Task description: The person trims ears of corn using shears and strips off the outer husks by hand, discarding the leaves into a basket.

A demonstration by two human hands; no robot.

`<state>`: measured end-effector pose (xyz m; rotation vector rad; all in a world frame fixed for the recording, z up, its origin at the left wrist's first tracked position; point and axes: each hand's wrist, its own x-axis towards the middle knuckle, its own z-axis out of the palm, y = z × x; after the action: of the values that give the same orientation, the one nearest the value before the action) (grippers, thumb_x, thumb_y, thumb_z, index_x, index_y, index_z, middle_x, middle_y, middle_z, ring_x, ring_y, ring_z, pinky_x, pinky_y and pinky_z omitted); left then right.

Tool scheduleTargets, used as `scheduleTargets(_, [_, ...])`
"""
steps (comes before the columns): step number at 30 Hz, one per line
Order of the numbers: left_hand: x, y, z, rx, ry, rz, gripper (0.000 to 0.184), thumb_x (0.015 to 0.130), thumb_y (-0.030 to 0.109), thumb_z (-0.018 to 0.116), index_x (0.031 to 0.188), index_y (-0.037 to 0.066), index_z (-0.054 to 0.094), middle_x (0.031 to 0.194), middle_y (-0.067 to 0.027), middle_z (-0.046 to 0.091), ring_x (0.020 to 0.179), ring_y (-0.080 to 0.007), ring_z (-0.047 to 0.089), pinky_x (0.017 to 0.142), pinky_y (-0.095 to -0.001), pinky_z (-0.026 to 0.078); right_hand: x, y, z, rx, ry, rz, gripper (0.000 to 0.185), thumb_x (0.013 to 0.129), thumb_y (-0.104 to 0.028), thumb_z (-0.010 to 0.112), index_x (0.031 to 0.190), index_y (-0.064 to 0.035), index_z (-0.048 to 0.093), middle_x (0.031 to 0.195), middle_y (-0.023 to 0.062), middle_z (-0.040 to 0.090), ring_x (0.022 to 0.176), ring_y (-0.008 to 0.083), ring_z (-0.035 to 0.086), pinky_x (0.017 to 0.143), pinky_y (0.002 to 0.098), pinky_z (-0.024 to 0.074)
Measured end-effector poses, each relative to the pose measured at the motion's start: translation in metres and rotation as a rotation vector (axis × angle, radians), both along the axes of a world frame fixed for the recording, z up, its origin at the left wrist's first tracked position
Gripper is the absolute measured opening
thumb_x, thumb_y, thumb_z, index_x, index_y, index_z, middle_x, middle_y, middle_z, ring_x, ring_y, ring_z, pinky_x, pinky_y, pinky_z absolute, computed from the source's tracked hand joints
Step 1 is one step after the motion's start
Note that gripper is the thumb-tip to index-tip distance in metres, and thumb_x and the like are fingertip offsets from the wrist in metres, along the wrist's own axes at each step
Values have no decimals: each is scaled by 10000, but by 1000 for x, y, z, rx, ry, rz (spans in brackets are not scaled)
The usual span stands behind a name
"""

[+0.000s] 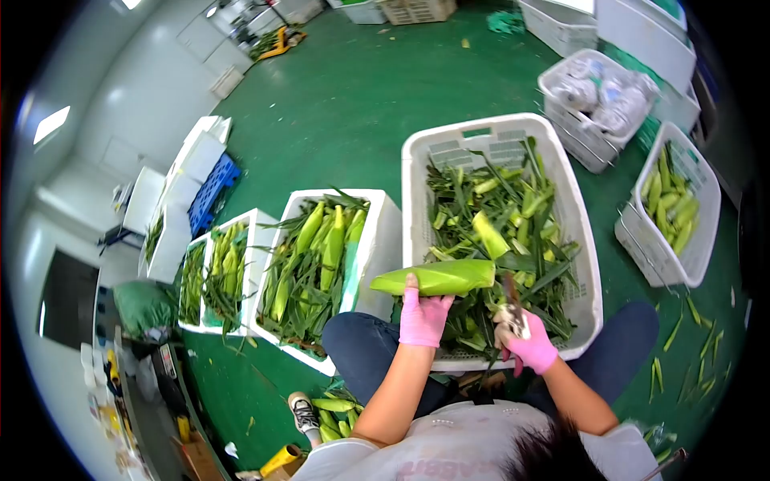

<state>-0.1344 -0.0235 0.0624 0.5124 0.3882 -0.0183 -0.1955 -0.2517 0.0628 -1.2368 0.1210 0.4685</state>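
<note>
My left hand (425,317), in a pink glove, grips an ear of corn (437,278) in its green husk, held level above the near side of a large white crate (415,200). Green husks and leaves (513,208) fill much of that crate. My right hand (529,345), also gloved in pink, is closed around pruning shears (513,309) with reddish handles; their blades point away from me, near the cut end of the ear. A pale green husk piece (489,235) shows over the leaves just beyond the ear.
Left of the crate stand white foam boxes (375,240) of corn ears. More ears (333,415) lie by my shoe. On the right are a basket of corn (674,204) and a basket of plastic bags (597,96). Leaf scraps (658,373) litter the green floor.
</note>
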Motion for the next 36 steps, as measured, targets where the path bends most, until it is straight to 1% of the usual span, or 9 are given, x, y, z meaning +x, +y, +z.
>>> scheduleTargets(5, [-9, 14, 15, 325, -61, -79, 611, 933, 272, 747, 1421, 170, 394, 1369, -101, 523, 1255, -290, 546, 1049, -545, 489, -3, -14, 7, -370, -298, -307, 433, 813, -12, 655, 1221, -42, 513, 947, 64, 649, 836, 152, 657, 751, 301, 564])
scheduleTargets(7, [-17, 4, 21, 389, -26, -133, 640, 920, 300, 763, 1414, 154, 382, 1313, -89, 544, 1202, -258, 577, 981, -472, 539, 11, -8, 24, -763, -610, -166, 700, 697, -172, 827, 1303, -31, 505, 1136, 186, 628, 1004, 363, 652, 898, 416, 544])
scheduleTargets(10, [-25, -16, 43, 420, -9, -181, 696, 895, 327, 787, 1415, 116, 375, 1281, -92, 553, 1191, -248, 576, 1008, -429, 517, 20, 13, 20, -871, -664, 84, 683, 681, -209, 825, 1265, -29, 520, 1119, 196, 628, 961, 360, 645, 869, 408, 532])
scheduleTargets(14, [-26, -2, 39, 529, -126, -219, 790, 865, 393, 806, 1434, 72, 361, 1246, -94, 555, 1169, -244, 574, 1045, -403, 479, 18, 7, 31, -414, -252, 194, 562, 747, -176, 756, 1245, -21, 547, 989, 108, 639, 856, 250, 645, 810, 378, 546])
scheduleTargets(17, [-31, 23, 9, 123, -86, -282, 830, 846, 513, 784, 1457, 83, 425, 1393, -132, 544, 1306, -296, 527, 1084, -455, 453, 15, 1, 11, 14, 59, 13, 523, 756, -61, 692, 1256, -6, 549, 969, 39, 595, 823, 130, 564, 767, 302, 500])
scheduleTargets(23, [-34, 37, 18, -234, -42, -378, 863, 820, 635, 744, 1454, 135, 442, 1339, -90, 561, 1260, -244, 546, 1039, -506, 484, 37, -18, 15, -1552, -662, -293, 530, 687, -143, 817, 1144, -22, 578, 983, 150, 667, 862, 278, 658, 809, 378, 544])
scheduleTargets(28, [-45, 38, 19, 431, -110, -456, 912, 783, 601, 800, 1428, 74, 428, 1183, -73, 577, 1124, -216, 580, 950, -450, 534, -1, -4, 58, 57, 71, 303, 511, 800, -160, 746, 1242, -27, 528, 1059, 86, 634, 902, 155, 616, 774, 309, 534])
scheduleTargets(33, [-53, 32, 48, 842, -301, -608, 861, 802, 466, 841, 1423, 15, 449, 1243, -66, 594, 1175, -192, 564, 1054, -347, 439, -2, 29, 60, -49, -52, 345, 467, 835, -168, 767, 1228, -34, 555, 982, 27, 607, 885, 123, 562, 803, 297, 497])
scheduleTargets(36, [-70, 47, 53, 544, -159, -594, 783, 848, 473, 788, 1413, 30, 476, 1226, -78, 609, 1146, -215, 591, 1026, -379, 469, 3, 36, 77, 44, 126, 283, 289, 846, -123, 700, 1090, -25, 582, 781, 42, 600, 580, 143, 579, 515, 261, 504])
